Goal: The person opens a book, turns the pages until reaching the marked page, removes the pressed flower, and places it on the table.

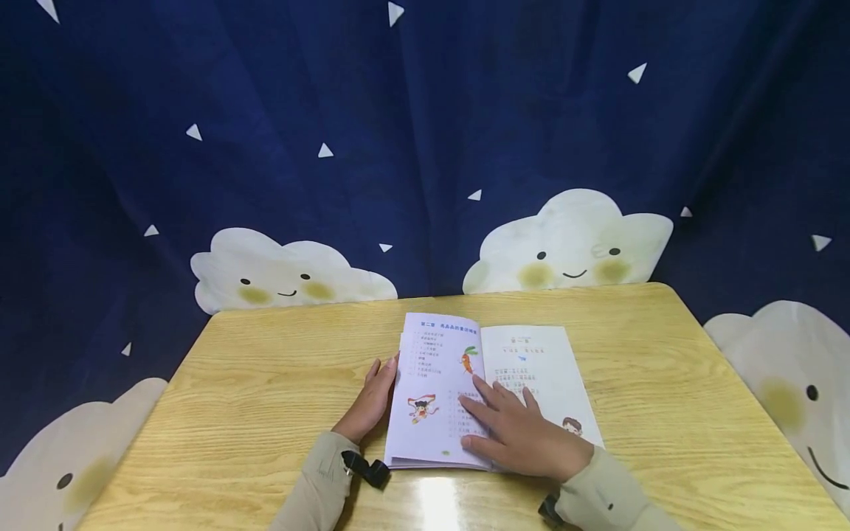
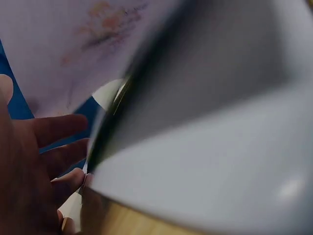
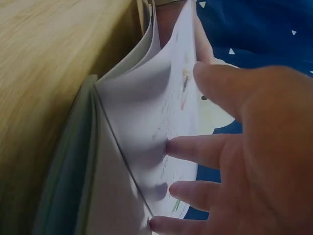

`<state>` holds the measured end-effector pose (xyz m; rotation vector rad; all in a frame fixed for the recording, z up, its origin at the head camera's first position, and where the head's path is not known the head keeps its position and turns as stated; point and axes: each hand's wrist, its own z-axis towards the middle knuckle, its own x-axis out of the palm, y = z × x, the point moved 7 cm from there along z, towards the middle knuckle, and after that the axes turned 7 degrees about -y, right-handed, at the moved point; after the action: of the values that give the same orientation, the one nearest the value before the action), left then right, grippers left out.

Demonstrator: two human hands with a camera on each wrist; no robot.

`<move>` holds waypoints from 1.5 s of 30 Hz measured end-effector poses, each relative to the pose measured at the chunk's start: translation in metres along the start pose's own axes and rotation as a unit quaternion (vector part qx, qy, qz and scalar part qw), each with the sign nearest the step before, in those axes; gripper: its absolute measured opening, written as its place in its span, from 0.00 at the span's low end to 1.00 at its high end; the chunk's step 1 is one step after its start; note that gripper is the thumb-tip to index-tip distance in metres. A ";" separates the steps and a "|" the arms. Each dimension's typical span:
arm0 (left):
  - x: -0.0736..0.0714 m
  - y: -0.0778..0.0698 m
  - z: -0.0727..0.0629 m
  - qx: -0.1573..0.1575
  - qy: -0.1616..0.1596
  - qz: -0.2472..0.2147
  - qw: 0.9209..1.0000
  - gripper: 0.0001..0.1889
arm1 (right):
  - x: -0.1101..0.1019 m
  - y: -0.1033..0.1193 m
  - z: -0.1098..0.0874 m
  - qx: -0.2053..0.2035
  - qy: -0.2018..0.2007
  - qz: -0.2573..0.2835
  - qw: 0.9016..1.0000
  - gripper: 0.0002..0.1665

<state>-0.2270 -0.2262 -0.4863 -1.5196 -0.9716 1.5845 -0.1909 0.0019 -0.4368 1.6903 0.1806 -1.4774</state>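
Observation:
An open book [image 1: 432, 354] lies on the table, its left page bearing blue printed text, a carrot drawing [image 1: 467, 361] and a small dancing figure [image 1: 421, 408]. My left hand [image 1: 370, 400] is at the book's left edge. In the left wrist view its fingers [image 2: 61, 128] are loosely extended, fingertips right at the edge of the pages. Across the left page near the spine rests my right hand [image 1: 524, 441], fingers spread. The right wrist view has its fingertips [image 3: 178, 146] touching the raised, curving page. The right page [image 1: 561, 354] is partly covered by that hand.
The wooden table [image 1: 265, 383] extends on both sides of the book. Behind it hangs a dark blue curtain [image 1: 425, 147] with white triangles and smiling clouds. Each sleeve has a black wrist strap [image 1: 365, 468] near the table's front.

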 end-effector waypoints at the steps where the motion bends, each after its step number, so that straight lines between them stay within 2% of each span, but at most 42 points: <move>1: -0.001 0.001 -0.001 -0.011 -0.005 -0.002 1.000 0.36 | 0.001 0.000 0.000 0.001 -0.001 -0.003 1.000 0.40; 4: 0.000 0.000 0.000 -0.005 -0.012 0.004 1.000 0.35 | 0.002 0.000 0.000 0.004 -0.004 -0.012 1.000 0.39; 10: 0.003 -0.010 0.003 0.063 0.007 0.011 0.998 0.31 | 0.005 0.000 0.000 0.002 -0.007 -0.025 1.000 0.40; 16: 0.000 -0.009 0.003 0.056 -0.009 0.005 0.998 0.31 | 0.008 0.000 0.002 -0.006 -0.019 -0.042 0.999 0.39; 21: 0.000 -0.011 0.002 0.083 -0.008 0.030 0.996 0.31 | 0.013 0.000 0.002 -0.006 -0.022 -0.056 0.998 0.40; 26: 0.003 -0.016 0.001 0.129 0.007 0.060 0.990 0.26 | 0.016 -0.001 0.002 -0.004 -0.023 -0.068 0.997 0.41; 30: 0.006 -0.017 -0.001 0.159 0.027 0.098 0.982 0.24 | 0.017 -0.001 0.002 -0.006 -0.024 -0.080 0.996 0.41; 38: 0.012 -0.015 -0.004 0.173 0.063 0.150 0.972 0.31 | 0.018 0.000 0.002 -0.008 -0.025 -0.084 0.996 0.40; 45: 0.017 -0.013 -0.005 0.189 0.073 0.218 0.955 0.33 | 0.017 0.000 0.002 -0.007 -0.021 -0.080 0.997 0.40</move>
<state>-0.2228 -0.2053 -0.4826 -1.6110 -0.2301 1.7985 -0.1879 -0.0065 -0.4511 1.6636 0.3083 -1.6247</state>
